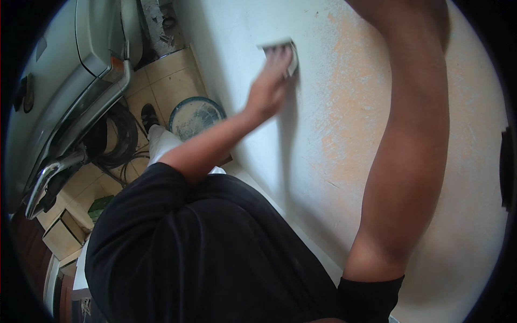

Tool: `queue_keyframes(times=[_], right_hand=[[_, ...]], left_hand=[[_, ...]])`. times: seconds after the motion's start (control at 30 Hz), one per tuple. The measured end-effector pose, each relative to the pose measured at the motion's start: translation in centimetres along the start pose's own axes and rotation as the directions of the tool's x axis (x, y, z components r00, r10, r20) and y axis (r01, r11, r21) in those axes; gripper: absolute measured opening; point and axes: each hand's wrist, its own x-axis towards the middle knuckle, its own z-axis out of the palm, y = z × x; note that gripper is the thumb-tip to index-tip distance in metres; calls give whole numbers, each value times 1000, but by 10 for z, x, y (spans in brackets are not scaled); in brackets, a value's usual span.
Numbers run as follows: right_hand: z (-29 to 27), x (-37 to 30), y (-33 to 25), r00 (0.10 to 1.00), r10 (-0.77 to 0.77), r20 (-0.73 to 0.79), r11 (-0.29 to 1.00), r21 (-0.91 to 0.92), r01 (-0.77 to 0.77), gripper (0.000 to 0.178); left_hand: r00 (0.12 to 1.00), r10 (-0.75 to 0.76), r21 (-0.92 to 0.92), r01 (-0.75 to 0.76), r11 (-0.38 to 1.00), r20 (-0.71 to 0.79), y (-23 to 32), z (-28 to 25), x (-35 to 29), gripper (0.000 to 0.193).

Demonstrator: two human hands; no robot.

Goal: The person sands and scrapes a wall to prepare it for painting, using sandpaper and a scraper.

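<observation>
My left hand point(272, 86) is closed on a piece of sandpaper point(292, 62), a thin greyish sheet with a straight upper edge. It presses the sheet against the white wall point(242, 48), and the fingers are a little blurred. Orange-tan patches point(350, 107) show through the wall's worn white coat, to the right of the sheet. My right arm reaches up along the wall, and only the base of my right hand point(396, 13) shows at the top edge. Its fingers lie outside the picture.
A round, dusty basin point(196, 117) stands on the tiled floor point(175, 81) by the wall's foot. At left is a silver vehicle point(51, 91) with a metal bar. Coiled black hose point(123, 137) lies beside it, near a green box point(99, 207) and a shoe point(149, 116).
</observation>
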Motion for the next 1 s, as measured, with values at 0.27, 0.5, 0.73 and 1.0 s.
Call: queue_keyframes(times=[0.27,0.5,0.73,1.0], right_hand=[[33,12,-3,998,48,-42,980,-193,-56,21],[37,14,6,994,-27,-106,974,-225,3,21],[41,21,13,980,-161,-119,935,-337,112,17],[43,13,22,996,-81,-46,961,-269,66,12]], left_hand=[[989,-74,6,75,997,-125,-15,-22,95,48],[977,-215,-367,198,909,-7,-21,-54,181,43],[999,51,-92,-50,995,9,8,-25,90,52],[955,-283,-257,295,920,83,1,-69,229,41]])
